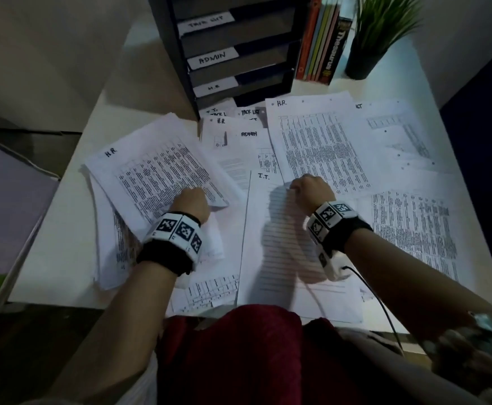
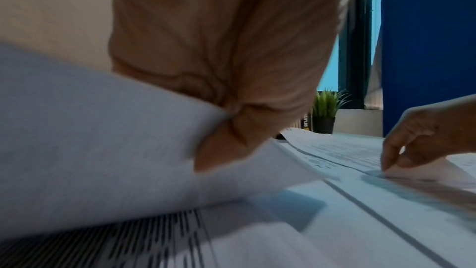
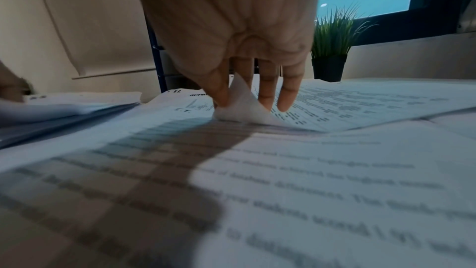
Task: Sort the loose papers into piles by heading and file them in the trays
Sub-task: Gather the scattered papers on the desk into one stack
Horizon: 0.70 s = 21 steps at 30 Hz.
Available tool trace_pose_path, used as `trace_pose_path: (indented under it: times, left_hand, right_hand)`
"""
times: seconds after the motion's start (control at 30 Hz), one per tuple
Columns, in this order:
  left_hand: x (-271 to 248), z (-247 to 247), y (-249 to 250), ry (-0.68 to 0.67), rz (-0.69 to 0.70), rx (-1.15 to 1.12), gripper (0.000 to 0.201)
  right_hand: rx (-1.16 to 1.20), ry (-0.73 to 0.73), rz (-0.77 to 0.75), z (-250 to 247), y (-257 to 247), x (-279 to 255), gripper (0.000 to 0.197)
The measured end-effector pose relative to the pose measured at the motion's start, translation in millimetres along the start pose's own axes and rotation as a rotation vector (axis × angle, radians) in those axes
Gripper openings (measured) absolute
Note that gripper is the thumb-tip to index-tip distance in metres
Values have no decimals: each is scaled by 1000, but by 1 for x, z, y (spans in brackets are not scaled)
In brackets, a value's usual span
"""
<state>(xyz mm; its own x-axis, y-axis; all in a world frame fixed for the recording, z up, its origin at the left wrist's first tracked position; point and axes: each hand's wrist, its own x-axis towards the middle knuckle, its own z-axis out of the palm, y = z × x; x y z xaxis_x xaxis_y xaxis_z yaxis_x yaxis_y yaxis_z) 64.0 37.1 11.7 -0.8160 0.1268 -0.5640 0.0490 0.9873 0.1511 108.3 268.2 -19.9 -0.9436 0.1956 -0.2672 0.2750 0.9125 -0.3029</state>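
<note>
Loose papers cover most of the counter (image 1: 72, 276), overlapping from the near edge to the far one. The left hand (image 1: 190, 204) pinches the near corner of an H.R. stack (image 1: 157, 173) toward the left edge; in the left wrist view thumb and fingers close on the sheets, which lift and curve off the pages below. The right hand (image 1: 312, 190) is at the near left corner of another H.R. sheet (image 1: 317, 141), mid-counter. The right wrist view shows that corner curled up between forefinger and thumb, with the other fingers (image 3: 285, 97) straight down and resting on the page. An I.T. sheet (image 1: 271, 247) lies under it, reaching the near edge. Sheets headed ADMIN (image 1: 249, 134) and TASK LIST (image 1: 250, 112) lie by the far edge, in front of the trays (image 1: 238, 51).

The paper is light, thin and limp: a single sheet will sag and flutter if held by one corner, and sheets slide easily over each other, so a pull may drag neighbours along. A corner is the place to peel one free; a grip along a side edge, or a hand beneath, should carry a pile better.

The trays stand stacked at the far edge, labelled TASK LIST, ADMIN and H.R., with what seems to be I.T. lowest. Their slots look dark; I cannot tell whether any holds paper, so filing seems hardly begun.
</note>
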Motion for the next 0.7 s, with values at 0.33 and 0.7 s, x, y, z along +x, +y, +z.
trace_pose_path:
  times: [0.33,0.7]
  left_hand:
    - [-1,-8,-7,-224,-30,84,75]
    - [17,38,82,-25,21,-105,99]
  right_hand:
    - [33,40,18,-1,0,-8,13]
    - [215,292,-104,-51,14,-60,10]
